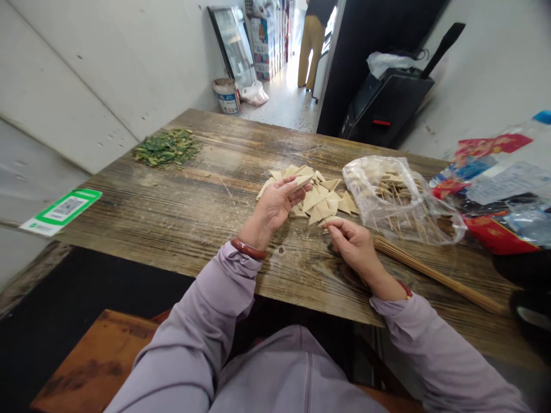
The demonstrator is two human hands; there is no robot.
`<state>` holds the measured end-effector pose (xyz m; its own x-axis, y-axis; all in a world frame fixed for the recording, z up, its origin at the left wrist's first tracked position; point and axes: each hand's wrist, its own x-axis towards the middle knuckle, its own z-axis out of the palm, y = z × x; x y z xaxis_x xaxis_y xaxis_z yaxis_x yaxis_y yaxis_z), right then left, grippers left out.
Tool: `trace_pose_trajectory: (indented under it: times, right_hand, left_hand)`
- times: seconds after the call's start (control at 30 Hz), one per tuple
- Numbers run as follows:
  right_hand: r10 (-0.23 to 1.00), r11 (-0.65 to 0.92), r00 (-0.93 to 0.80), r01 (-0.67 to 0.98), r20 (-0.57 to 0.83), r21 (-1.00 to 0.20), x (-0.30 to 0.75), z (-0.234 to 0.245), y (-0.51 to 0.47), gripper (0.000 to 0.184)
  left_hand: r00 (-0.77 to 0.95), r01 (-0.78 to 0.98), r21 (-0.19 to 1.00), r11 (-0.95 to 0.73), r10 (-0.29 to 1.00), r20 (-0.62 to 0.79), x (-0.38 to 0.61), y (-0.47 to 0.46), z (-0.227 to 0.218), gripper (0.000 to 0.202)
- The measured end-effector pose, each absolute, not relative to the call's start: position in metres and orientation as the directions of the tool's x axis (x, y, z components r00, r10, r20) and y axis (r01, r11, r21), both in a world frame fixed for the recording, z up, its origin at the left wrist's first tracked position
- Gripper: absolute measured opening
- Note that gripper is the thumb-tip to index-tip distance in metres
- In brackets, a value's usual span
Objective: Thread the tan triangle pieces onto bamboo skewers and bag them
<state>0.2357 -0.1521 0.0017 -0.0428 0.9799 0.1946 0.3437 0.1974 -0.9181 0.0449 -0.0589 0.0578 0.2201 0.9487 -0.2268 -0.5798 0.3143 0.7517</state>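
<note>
My left hand (278, 202) pinches a pale tofu triangle (301, 182) just above a heap of the same tan triangles (321, 199) on the wooden table (181, 201). My right hand (350, 241) rests on the table close by, fingers curled around the end of a thin bamboo skewer (329, 221). A bundle of long bamboo skewers (434, 274) lies on the table to the right of that hand.
A clear plastic bag (400, 198) holds skewered pieces. Colourful packets (495, 189) crowd the right edge. Chopped greens (167, 147) lie at the far left. A green label (60, 211) sticks to the wall. A person (312, 40) stands in the far doorway. A bench (94, 361) is below.
</note>
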Motion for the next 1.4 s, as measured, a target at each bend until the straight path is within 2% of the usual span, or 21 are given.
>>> trace_pose_trajectory:
  times: [0.4,1.13,1.4]
  right_hand:
    - [0.978,0.209,-0.069,0.324,0.197,-0.923,0.2337,0.0064,-0.1545,0.026]
    - [0.981,0.192,-0.049,0.34,0.187,-0.92,0.2325,0.0088,-0.1546,0.027]
    - [0.98,0.2,-0.054,0.354,0.194,-0.913,0.232,0.0087,-0.1542,0.027]
  left_hand:
    - [0.119,-0.604,0.753,0.261,0.964,-0.238,0.0433,-0.0555,0.0561,0.008]
    - [0.115,-0.588,0.77,0.25,0.967,-0.226,0.0442,-0.0544,0.0526,0.019]
    - [0.101,-0.566,0.791,0.232,0.972,-0.213,0.0467,-0.0554,0.0522,0.017]
